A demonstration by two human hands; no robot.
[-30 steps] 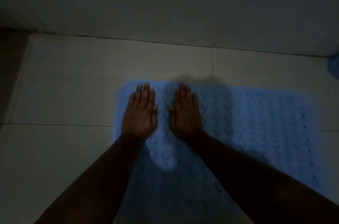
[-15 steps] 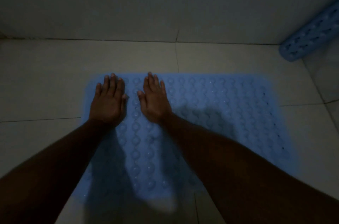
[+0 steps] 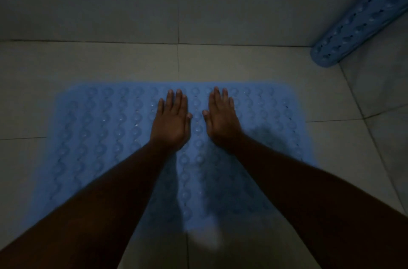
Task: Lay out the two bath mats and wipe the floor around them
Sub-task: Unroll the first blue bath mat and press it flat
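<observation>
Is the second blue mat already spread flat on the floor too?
No, the second mat is rolled up, leaning in the corner at upper right, while only the first mat lies flat.

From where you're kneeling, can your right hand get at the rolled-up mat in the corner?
Probably yes. The right hand lies flat and empty on the flat mat, and only bare floor separates it from the rolled mat leaning at the wall. It may need a lean forward.

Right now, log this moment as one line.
left hand: flat on laid mat | right hand: flat on it | second mat: rolled, in corner | wiping: not started
</observation>
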